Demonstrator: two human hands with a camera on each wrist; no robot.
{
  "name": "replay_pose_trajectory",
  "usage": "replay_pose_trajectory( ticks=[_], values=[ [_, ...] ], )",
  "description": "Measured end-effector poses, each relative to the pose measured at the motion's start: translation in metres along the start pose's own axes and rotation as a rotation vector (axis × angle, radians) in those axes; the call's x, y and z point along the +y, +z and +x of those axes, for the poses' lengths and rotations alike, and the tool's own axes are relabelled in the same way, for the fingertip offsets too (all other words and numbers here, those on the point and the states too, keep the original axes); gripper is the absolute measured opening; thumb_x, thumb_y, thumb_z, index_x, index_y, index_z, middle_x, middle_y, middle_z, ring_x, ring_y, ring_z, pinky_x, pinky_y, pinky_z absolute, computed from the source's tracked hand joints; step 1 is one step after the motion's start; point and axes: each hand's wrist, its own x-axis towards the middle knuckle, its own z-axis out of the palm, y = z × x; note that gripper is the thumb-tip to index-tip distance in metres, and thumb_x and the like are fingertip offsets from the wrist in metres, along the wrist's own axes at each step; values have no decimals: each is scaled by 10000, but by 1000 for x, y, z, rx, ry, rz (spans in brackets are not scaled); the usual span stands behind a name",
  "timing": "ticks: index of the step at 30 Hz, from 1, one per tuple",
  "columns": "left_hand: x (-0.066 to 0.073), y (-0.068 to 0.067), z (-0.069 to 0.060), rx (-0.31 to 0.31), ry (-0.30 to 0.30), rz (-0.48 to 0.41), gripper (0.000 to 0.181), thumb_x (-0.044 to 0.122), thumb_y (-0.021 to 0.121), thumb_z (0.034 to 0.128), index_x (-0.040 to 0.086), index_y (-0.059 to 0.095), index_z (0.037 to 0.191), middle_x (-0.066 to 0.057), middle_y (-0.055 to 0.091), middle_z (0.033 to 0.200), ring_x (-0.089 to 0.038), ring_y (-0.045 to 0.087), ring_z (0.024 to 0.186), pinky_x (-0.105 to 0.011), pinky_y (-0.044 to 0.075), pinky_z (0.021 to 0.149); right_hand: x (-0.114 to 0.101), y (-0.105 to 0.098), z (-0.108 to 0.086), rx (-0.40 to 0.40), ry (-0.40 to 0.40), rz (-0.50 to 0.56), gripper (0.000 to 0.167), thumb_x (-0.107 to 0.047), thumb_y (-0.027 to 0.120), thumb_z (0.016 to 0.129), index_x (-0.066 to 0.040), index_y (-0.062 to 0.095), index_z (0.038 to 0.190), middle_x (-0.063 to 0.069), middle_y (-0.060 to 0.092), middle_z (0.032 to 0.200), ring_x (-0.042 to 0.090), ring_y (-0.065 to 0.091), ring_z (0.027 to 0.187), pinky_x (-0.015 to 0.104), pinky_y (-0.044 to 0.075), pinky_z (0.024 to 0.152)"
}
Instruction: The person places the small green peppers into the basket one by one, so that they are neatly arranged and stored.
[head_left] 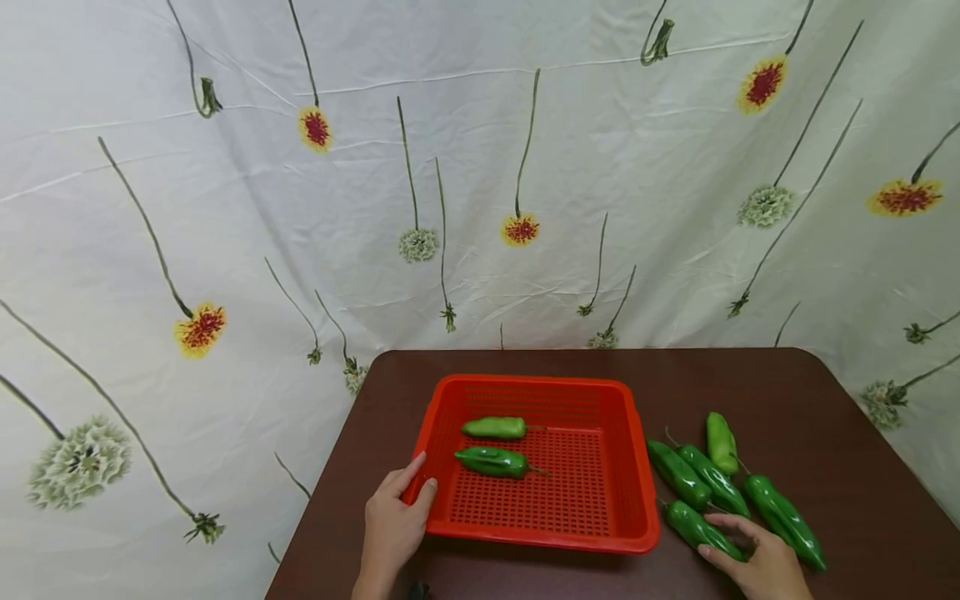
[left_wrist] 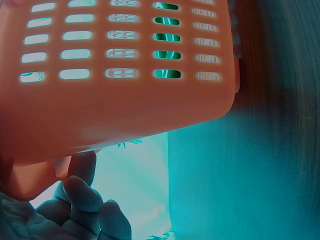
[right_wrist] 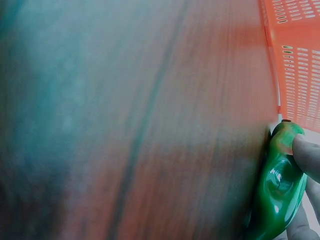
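A red plastic basket (head_left: 551, 537) with slotted walls stands on the dark brown table. Inside it lie a light green pepper (head_left: 495, 427) and a darker green pepper (head_left: 491, 462), apart from each other. My left hand (head_left: 396, 521) grips the basket's left rim, thumb on the inner side; in the left wrist view its fingers curl under the rim. Right of the basket, my right hand (head_left: 763, 560) holds a glossy green chili pepper (head_left: 693, 527) between thumb and fingers, low at the table. The right wrist view shows the thumb against this pepper (right_wrist: 280, 185).
Beside the right hand lie more peppers: two dark green ones (head_left: 678, 475) close together, a light green pepper (head_left: 722, 444) behind them, and a long dark pepper (head_left: 783, 521) to the right. A white cloth (head_left: 465, 183) with printed flowers hangs behind the table (head_left: 720, 371).
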Motion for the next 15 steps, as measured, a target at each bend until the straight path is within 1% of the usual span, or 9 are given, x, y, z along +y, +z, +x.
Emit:
replay_pose_trajectory(
  ticks=[6,8,11,15],
  values=[
    [-1,-1,-1,-3,-15,6,449,258,753,892,261,670,1334,6,710,1176,-207,685,1076,-390,569,834,-1,2,-2,9,-3,3,635,-525,848,724,-153,718,1222,151,704,1246,224,719,973,327,565,746],
    [-1,-1,-1,1,-9,7,449,256,755,890,260,673,1331,-2,712,1171,-215,687,1070,-396,574,828,-2,2,-3,11,-12,2,632,-525,843,731,-151,716,1224,149,703,1248,227,718,981,312,564,741],
    [0,-1,-1,3,0,6,451,254,756,889,261,672,1332,-10,710,1179,-227,683,1086,-431,569,855,-3,1,-3,17,-20,5,632,-524,837,741,-144,712,1230,150,703,1248,238,715,985,312,562,737],
    [0,0,1,-1,6,3,452,249,755,891,259,670,1334,-12,710,1179,-230,680,1092,-448,559,874,-5,-2,-3,25,-20,4,629,-517,832,754,-137,706,1239,157,698,1256,246,713,978,337,564,740]
  ],
)
